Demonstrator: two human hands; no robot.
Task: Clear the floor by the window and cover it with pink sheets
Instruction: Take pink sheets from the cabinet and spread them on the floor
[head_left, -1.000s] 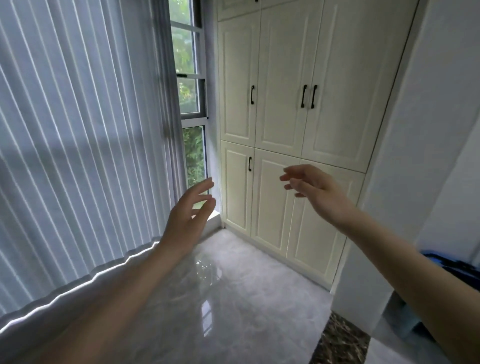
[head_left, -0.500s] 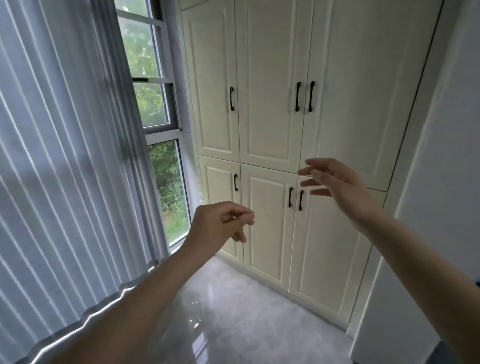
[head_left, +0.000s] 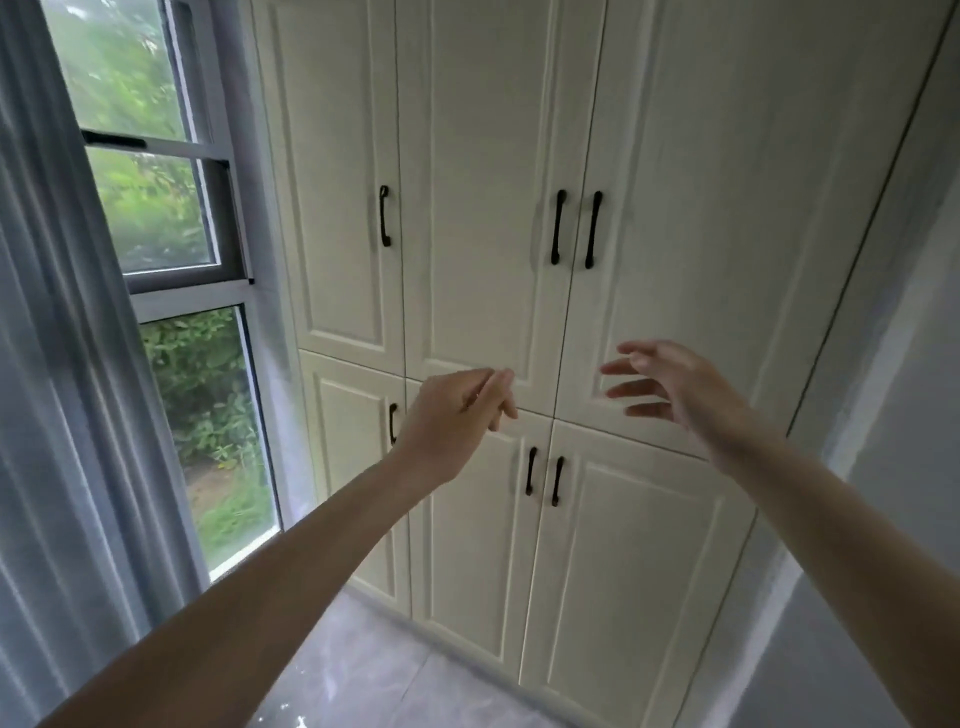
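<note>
Floor (head_left: 363, 680) lies nearest, grey and glossy, below the cabinet (head_left: 483, 208). I see left hand (head_left: 452, 421) loosely curled, grasping nothing, before the cabinet; right hand (head_left: 680, 389) spread, released. Window (head_left: 150, 218) left of the cabinet. Pink sheets unseen.

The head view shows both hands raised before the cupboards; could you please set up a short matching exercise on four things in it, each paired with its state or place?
Things:
1. left hand
2. right hand
3. cupboard doors
4. window

States or places:
A. fingers spread and relaxed, holding nothing
B. at the left, with green plants outside
C. fingers loosely curled, holding nothing
D. all closed, with dark handles

Pairs: 1-C, 2-A, 3-D, 4-B
</note>
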